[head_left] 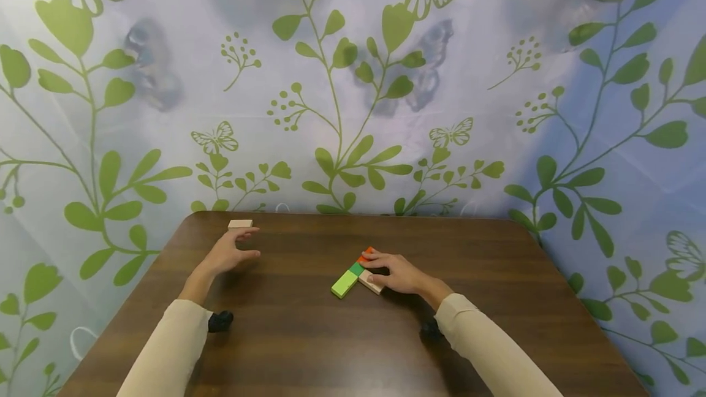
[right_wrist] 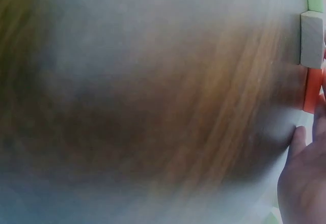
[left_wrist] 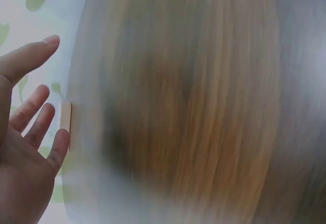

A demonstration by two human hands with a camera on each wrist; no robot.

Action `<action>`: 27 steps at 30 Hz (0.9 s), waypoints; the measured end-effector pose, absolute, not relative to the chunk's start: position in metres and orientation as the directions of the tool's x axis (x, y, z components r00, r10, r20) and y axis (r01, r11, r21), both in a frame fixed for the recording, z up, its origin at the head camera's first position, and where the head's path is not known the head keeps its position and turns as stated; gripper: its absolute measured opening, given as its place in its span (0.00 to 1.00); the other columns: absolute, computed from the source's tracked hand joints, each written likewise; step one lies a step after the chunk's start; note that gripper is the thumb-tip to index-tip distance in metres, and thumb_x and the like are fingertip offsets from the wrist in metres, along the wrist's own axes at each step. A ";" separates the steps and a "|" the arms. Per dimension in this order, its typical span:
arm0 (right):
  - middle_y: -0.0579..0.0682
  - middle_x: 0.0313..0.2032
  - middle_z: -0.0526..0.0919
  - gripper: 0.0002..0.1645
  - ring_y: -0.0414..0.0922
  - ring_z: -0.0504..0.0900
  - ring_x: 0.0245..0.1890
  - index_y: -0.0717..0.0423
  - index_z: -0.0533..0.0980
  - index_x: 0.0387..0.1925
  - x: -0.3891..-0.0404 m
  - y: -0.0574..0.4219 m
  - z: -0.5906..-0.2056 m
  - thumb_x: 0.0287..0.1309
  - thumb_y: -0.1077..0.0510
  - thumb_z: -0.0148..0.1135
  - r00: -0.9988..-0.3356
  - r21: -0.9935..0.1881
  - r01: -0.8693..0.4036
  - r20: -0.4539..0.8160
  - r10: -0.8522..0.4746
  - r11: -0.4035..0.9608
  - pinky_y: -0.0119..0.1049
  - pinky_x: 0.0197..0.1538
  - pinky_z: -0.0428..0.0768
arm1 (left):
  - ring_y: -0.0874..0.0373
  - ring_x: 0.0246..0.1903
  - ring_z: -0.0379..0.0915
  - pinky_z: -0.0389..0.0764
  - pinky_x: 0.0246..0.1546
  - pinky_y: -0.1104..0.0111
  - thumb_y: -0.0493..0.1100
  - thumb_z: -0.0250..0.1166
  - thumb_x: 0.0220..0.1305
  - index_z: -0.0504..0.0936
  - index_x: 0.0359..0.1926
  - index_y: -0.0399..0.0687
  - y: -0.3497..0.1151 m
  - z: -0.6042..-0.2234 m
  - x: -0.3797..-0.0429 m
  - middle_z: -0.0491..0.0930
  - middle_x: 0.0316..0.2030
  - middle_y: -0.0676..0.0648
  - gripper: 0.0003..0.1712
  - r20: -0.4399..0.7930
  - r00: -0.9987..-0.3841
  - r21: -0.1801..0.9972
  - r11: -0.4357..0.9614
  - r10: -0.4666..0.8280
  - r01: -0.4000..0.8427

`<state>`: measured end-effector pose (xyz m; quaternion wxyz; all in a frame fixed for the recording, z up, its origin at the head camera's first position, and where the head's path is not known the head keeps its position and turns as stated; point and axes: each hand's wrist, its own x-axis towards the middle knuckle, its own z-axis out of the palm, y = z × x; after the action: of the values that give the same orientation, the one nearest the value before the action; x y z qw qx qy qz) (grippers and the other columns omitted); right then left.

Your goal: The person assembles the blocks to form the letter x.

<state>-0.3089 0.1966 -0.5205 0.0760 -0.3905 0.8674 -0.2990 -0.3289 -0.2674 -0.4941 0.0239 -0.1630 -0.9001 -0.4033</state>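
Note:
On the table lie a light green block (head_left: 344, 284), a dark green block (head_left: 356, 269), an orange block (head_left: 366, 255) and a pale wooden block (head_left: 371, 282), set close together. The first three form a slanting row, with the wooden one branching off toward the right. My right hand (head_left: 401, 273) rests over the orange end, its fingertips on that block and its thumb at the pale one. In the right wrist view, fingers reach the orange block (right_wrist: 313, 90). Far left, my left hand (head_left: 227, 254) hovers with fingers spread, just in front of another pale wooden block (head_left: 240, 223).
The dark brown wooden table (head_left: 298, 348) has rounded far corners. Behind it hangs a cloth (head_left: 353, 115) printed with green leaves and butterflies. Black wrist straps (head_left: 220, 321) show below the cream sleeves.

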 end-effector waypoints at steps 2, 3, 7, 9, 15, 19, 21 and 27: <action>0.61 0.74 0.65 0.29 0.59 0.57 0.76 0.61 0.72 0.71 -0.308 0.197 -0.520 0.77 0.52 0.59 -0.679 -0.577 -0.638 0.110 -0.726 0.510 0.63 0.71 0.60 | 0.27 0.65 0.61 0.64 0.61 0.33 0.38 0.74 0.65 0.70 0.71 0.33 -0.277 -0.494 -0.331 0.67 0.66 0.25 0.37 0.179 -0.952 0.718 0.629 0.249 0.299; 0.61 0.74 0.65 0.29 0.59 0.57 0.76 0.61 0.72 0.71 -0.308 0.197 -0.520 0.77 0.52 0.59 -0.678 -0.577 -0.639 0.111 -0.727 0.508 0.63 0.71 0.60 | 0.26 0.65 0.60 0.64 0.61 0.33 0.37 0.74 0.65 0.69 0.71 0.32 -0.281 -0.494 -0.333 0.65 0.66 0.25 0.37 0.180 -0.955 0.718 0.633 0.235 0.290; 0.60 0.74 0.66 0.29 0.59 0.58 0.76 0.61 0.72 0.71 -0.308 0.198 -0.520 0.76 0.52 0.60 -0.684 -0.575 -0.636 0.112 -0.721 0.514 0.63 0.71 0.60 | 0.24 0.65 0.56 0.63 0.60 0.32 0.38 0.73 0.67 0.66 0.73 0.31 -0.291 -0.496 -0.342 0.56 0.69 0.23 0.39 0.172 -0.968 0.715 0.653 0.181 0.249; 0.58 0.74 0.65 0.29 0.56 0.57 0.76 0.59 0.72 0.71 -0.308 0.199 -0.521 0.76 0.51 0.59 -0.692 -0.573 -0.628 0.102 -0.715 0.526 0.62 0.71 0.59 | 0.23 0.67 0.53 0.61 0.61 0.31 0.37 0.73 0.67 0.65 0.73 0.31 -0.296 -0.499 -0.349 0.53 0.70 0.22 0.40 0.178 -0.969 0.705 0.664 0.171 0.247; 0.57 0.75 0.65 0.29 0.54 0.56 0.77 0.58 0.72 0.71 -0.309 0.199 -0.518 0.77 0.50 0.59 -0.696 -0.567 -0.626 0.097 -0.712 0.535 0.61 0.72 0.59 | 0.22 0.71 0.43 0.53 0.65 0.31 0.33 0.71 0.66 0.60 0.74 0.26 -0.307 -0.499 -0.368 0.49 0.72 0.20 0.42 0.178 -0.969 0.698 0.671 0.172 0.248; 0.59 0.74 0.65 0.29 0.57 0.56 0.77 0.60 0.72 0.71 -0.311 0.202 -0.515 0.77 0.51 0.58 -0.690 -0.562 -0.634 0.102 -0.716 0.531 0.62 0.71 0.59 | 0.21 0.72 0.40 0.50 0.67 0.31 0.30 0.70 0.65 0.56 0.74 0.22 -0.307 -0.495 -0.381 0.47 0.72 0.19 0.43 0.146 -0.971 0.700 0.674 0.188 0.236; 0.58 0.74 0.65 0.29 0.56 0.55 0.77 0.60 0.72 0.71 -0.311 0.202 -0.516 0.77 0.51 0.58 -0.692 -0.565 -0.631 0.100 -0.715 0.532 0.61 0.72 0.59 | 0.21 0.72 0.39 0.50 0.67 0.31 0.30 0.69 0.66 0.56 0.74 0.22 -0.307 -0.496 -0.386 0.47 0.73 0.19 0.43 0.139 -0.973 0.704 0.673 0.184 0.228; 0.57 0.75 0.65 0.29 0.55 0.54 0.77 0.59 0.71 0.72 -0.306 0.199 -0.522 0.77 0.51 0.59 -0.702 -0.592 -0.608 0.088 -0.707 0.530 0.61 0.72 0.58 | 0.21 0.70 0.47 0.53 0.67 0.33 0.28 0.65 0.66 0.62 0.71 0.22 -0.303 -0.507 -0.390 0.55 0.70 0.19 0.36 0.132 -0.985 0.693 0.701 0.110 0.171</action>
<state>-0.3058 0.1988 -0.5219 0.0814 -0.3773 0.8708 -0.3045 -0.3896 -0.3026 -0.5074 0.0401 -0.0763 -0.9212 -0.3794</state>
